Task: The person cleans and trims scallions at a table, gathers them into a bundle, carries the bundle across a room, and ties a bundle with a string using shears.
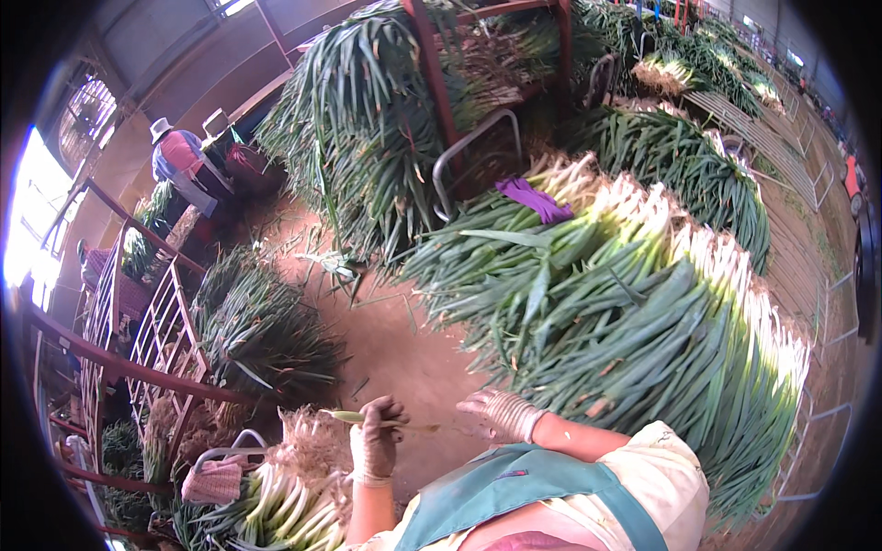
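Observation:
My left hand, in a pale knit glove with dark, soiled fingers, is closed on a thin strip of green onion leaf. Just below that hand and to its left lie green onions with white stems and a mass of roots. My right hand, also gloved, is at the lower middle with its fingers apart and nothing plainly held. Right beside it spreads a large heap of green onions, dark leaves towards me and white root ends on the far side. A purple cloth lies on that heap.
Tall stacks of green onions stand ahead by a metal handle. More onions rest at left near red metal rails. A pink checked cloth sits at lower left. A person in a white hat bends at upper left.

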Demonstrator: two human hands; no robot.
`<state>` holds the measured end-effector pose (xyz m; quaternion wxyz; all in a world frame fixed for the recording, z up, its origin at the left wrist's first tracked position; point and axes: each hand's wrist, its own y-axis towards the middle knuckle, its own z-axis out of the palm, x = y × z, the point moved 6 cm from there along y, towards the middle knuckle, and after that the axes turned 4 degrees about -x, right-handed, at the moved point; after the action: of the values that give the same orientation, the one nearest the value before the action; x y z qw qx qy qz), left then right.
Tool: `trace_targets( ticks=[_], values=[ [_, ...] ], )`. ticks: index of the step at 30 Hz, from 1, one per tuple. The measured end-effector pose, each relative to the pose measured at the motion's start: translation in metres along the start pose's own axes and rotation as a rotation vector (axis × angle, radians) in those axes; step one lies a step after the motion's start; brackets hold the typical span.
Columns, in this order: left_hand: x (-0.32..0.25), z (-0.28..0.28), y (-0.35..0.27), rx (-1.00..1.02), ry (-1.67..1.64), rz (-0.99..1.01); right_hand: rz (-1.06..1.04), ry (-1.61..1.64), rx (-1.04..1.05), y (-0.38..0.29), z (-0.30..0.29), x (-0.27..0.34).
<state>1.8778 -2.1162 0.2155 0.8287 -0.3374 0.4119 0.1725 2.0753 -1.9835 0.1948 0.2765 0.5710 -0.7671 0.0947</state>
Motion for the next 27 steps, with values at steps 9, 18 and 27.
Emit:
trace_targets(
  ticks=[9,18,27],
  values=[
    [-0.108,-0.119,0.181,-0.236,0.014,0.223,0.393,0.011,-0.376,0.184,0.003,-0.117],
    [-0.281,-0.219,0.384,-0.376,0.069,0.302,0.381,0.265,-1.041,0.489,-0.132,-0.236],
    [-0.413,-0.247,0.69,-0.358,0.419,0.413,0.322,-0.627,-1.31,0.729,-0.23,-0.219]
  ],
)
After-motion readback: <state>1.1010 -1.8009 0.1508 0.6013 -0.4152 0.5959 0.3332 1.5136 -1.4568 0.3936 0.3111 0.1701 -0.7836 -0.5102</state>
